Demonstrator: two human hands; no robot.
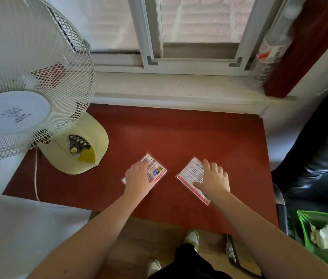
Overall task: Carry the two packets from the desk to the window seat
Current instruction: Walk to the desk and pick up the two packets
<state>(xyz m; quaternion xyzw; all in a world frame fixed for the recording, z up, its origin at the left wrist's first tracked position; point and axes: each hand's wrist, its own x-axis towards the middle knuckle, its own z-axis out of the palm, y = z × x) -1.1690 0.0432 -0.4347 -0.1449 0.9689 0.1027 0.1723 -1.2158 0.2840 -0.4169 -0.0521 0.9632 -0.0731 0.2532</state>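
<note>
1. Key relation: each hand sits right on top of its own packet, palm down. Left hand (139,176) covers the near-left part of the left packet (158,171); right hand (214,178) covers the right half of the right packet (191,175). No reach left to make, so the next move is prob just lifting the palms straight up and off.
2. Location: both packets lie flat on the red window seat (179,133), below the white sill (179,87) and the sliding window. They're near each other, not touching, w/ a strip of red between.
3. Long axes: the left packet runs from near-left to far-right; the right one from far-left to near-right. So they splay apart toward the person.
4. Fingers: both hands flat, fingers spread and extended, pressing or resting on the packets. No pinch or curl seen, i.e. not gripping.
5. Materials: packets are thin, flat, glossy sachets w/ clear sealed edges, white faces w/ print, red band along one edge. Text too small to read. Prob light and slippery.
6. Seat surface looks smooth, matte red, flat and hard.
7. Nearby: white wire-cage desk fan (18,93) on a cream base at left, well apart from the packets. Green bag (310,228) w/ crumpled paper at lower right.
8. Judgement: delivery looks basically done; only release is left.
</note>
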